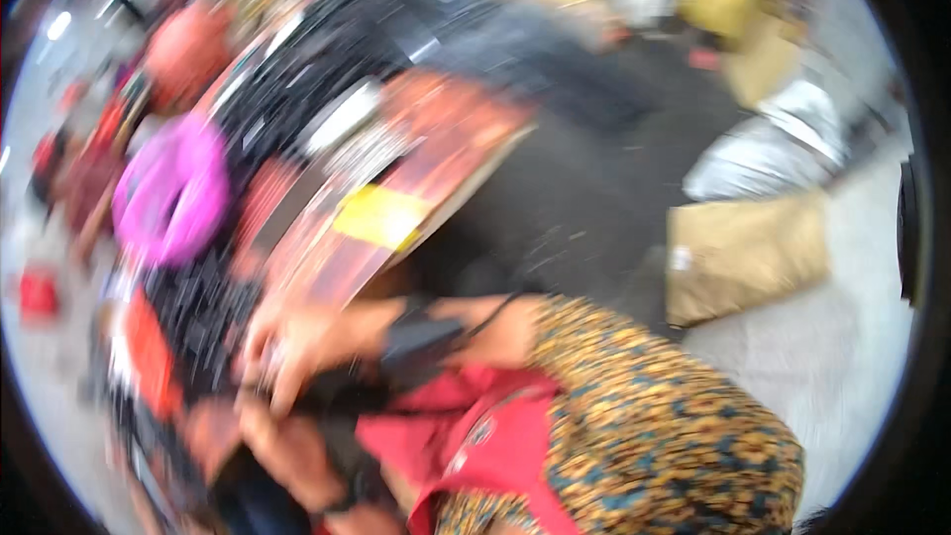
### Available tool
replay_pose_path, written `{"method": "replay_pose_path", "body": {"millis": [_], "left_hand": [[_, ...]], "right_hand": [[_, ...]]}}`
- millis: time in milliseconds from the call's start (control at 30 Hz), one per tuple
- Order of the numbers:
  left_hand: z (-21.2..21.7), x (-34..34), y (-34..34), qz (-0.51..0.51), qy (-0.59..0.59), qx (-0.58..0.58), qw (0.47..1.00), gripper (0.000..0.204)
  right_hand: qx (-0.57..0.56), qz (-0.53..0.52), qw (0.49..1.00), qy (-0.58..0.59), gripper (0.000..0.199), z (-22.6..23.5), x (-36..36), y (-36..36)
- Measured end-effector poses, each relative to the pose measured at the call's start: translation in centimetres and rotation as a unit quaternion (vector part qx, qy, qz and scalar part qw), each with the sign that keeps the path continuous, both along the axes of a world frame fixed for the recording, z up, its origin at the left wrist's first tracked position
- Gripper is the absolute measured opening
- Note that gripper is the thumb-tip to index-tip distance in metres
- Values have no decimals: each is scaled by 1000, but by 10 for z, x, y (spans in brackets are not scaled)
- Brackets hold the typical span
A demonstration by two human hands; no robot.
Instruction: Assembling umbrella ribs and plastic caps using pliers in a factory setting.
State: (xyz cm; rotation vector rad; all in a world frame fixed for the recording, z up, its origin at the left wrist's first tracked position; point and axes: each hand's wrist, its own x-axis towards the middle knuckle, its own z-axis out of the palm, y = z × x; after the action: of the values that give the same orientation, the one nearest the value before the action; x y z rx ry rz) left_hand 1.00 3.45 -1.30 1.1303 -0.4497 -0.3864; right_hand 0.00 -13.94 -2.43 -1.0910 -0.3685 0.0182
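Strong motion blur smears the view. My right hand [322, 339] reaches in from the right, past a patterned yellow and dark sleeve and a black wrist band [424, 339]. Its fingers bend down toward my left hand [289, 448], which comes up from the lower edge with a dark band at the wrist. The fingertips of both hands meet or nearly meet at the near edge of a reddish-brown table [337, 272]. Whether anything lies between them is too blurred to see. Close beyond them on the tabletop is a flat yellow piece [381, 218].
A pile of black material [357, 54] covers the table's far part, with a magenta ring-shaped roll [171, 190] at its left. A white object [344, 117] lies amid it. On the floor at right are a tan package [748, 256] and a silvery plastic bag [758, 160]. Red cloth [475, 426] hangs before me.
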Motion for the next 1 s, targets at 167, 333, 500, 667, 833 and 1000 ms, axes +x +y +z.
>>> {"method": "replay_pose_path", "body": {"millis": [167, 333, 500, 667, 833, 1000], "left_hand": [[-5, -10, -13, -33, 26, 51, 998, 67], [4, -20, -53, -105, -22, -15, 994, 70], [1, -14, -61, -164, -4, -67, 984, 66], [-1, -12, -59, -131, 35, -95, 986, 64], [10, -27, -77, -82, -3, -66, 994, 67], [9, -28, -72, -59, -25, -58, 996, 66]], "right_hand": [[63, 106, 990, -65, 17, 7, -7, -5], [119, 91, 988, 41, 13, 20, -34, -29], [86, 11, 996, 26, 9, 27, -40, -26], [53, -50, 997, 23, 11, 30, -46, -22], [127, -15, 990, 59, 12, 11, -48, -24], [60, -36, 997, 36, 13, 18, -50, -25]]}}
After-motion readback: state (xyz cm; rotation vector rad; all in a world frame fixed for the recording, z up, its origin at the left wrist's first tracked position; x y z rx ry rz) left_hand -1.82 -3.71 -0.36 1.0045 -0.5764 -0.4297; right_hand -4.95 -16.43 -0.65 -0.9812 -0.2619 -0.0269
